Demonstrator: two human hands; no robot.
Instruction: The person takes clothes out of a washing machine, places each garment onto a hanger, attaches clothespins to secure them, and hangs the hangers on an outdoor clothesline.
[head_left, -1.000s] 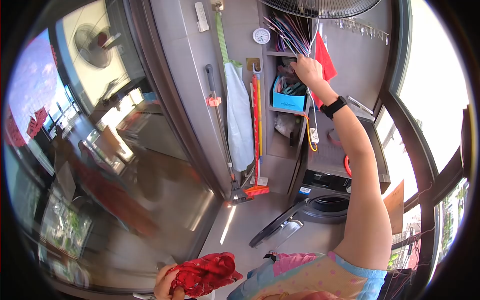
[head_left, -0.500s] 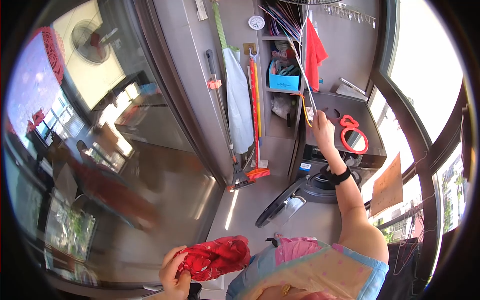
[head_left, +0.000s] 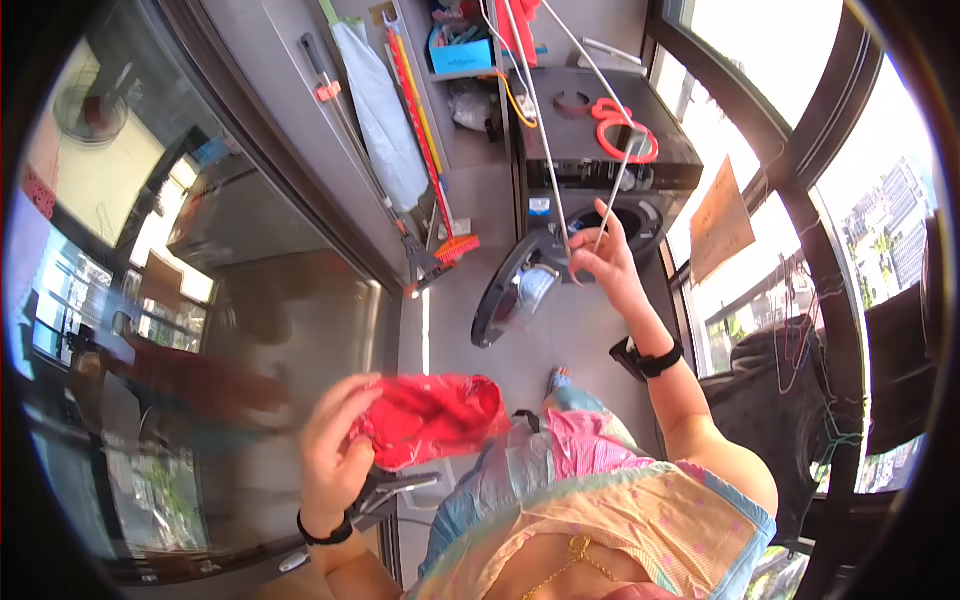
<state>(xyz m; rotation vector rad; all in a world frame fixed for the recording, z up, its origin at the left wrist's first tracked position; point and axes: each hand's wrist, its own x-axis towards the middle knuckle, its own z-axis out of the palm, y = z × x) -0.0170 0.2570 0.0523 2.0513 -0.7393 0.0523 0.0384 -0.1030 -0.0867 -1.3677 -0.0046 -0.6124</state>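
My left hand (head_left: 340, 440) is closed on a bunched red patterned cloth (head_left: 428, 420), low and left of the middle, in front of my body. Farther right, my right hand (head_left: 600, 255) holds a thin white clothes hanger (head_left: 545, 130) by its hook end. The hanger's long arms point up and away from me, over the washing machine's top. Below and beyond that hand is the machine's open round door (head_left: 510, 290). A red-rimmed mirror (head_left: 627, 140) lies on the machine (head_left: 655, 180).
A blue basket (head_left: 460, 55) sits on a shelf at the back. A broom (head_left: 458, 245), a mop and a pale apron (head_left: 385, 120) hang on the wall. Glass panels line the left side. Dark clothing (head_left: 780, 410) and wire hangers hang at the right by the windows.
My right hand has come down from the shelf with the hanger, toward my body. My left hand has raised the red cloth a little. The view has tilted down and shifted right.
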